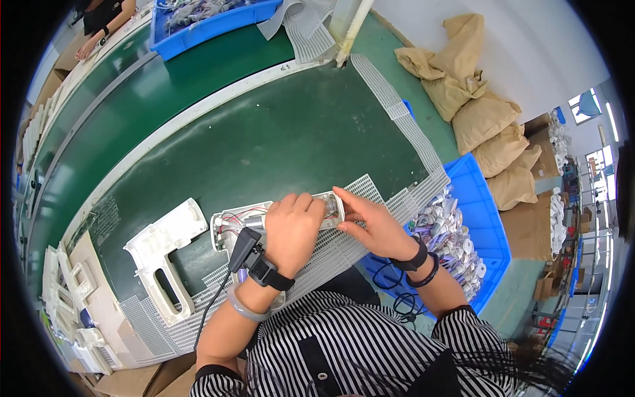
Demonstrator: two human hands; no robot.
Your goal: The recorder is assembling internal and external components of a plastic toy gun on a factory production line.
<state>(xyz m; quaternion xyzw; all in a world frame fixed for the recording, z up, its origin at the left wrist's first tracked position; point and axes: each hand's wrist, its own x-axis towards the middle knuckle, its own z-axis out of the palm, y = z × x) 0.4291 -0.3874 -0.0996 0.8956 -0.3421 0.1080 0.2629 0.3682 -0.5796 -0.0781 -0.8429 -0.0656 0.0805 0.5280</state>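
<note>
On the bench in front of me lies a white plastic appliance housing half (256, 210), fitted with red wires, a metal cylinder and a clear part near its right end. My left hand (291, 231) is closed over its middle, fingers curled down on the inner parts; what the fingertips press is hidden. Around the right end, my right hand (376, 228) grips with thumb and fingers on the rim. To the left rests a matching white shell (164, 255) with an oval handle opening, untouched.
White perforated matting (331, 251) runs along the green bench's (264, 139) near edge. At right stands a blue bin (486, 218) full of small parts. Another blue tray (218, 23) is at the back. More white shells (83, 284) lie far left. Tan sacks (486, 122) line the wall.
</note>
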